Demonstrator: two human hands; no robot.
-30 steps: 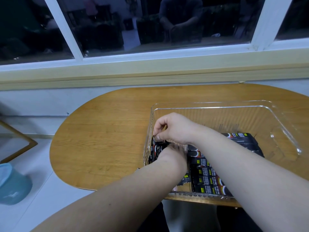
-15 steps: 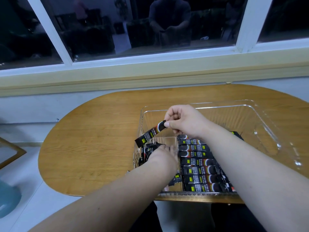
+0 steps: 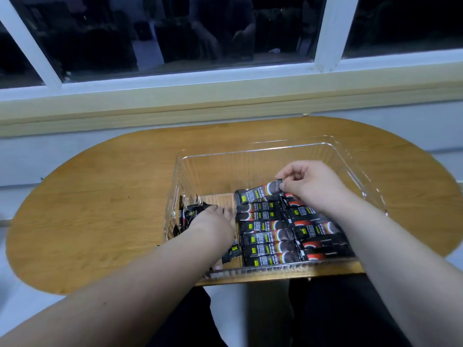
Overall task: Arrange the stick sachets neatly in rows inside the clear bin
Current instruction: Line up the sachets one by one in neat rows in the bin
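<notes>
Inside the clear bin (image 3: 263, 144) at the near edge of the tabletop (image 3: 112, 196), the right hand (image 3: 309, 184) pinches one sachet (image 3: 260, 194) above the rows (image 3: 268, 236) while the left hand (image 3: 213, 222) rests on the loose pile (image 3: 191, 212), grip hidden.

One head-worn view looks forward and down, seemingly close, onto the clear bin (image 3: 225, 171).

The bin (image 3: 250, 149) holds rows of sachets (image 3: 268, 236) at right, loose sachets (image 3: 193, 212) at left.
</notes>
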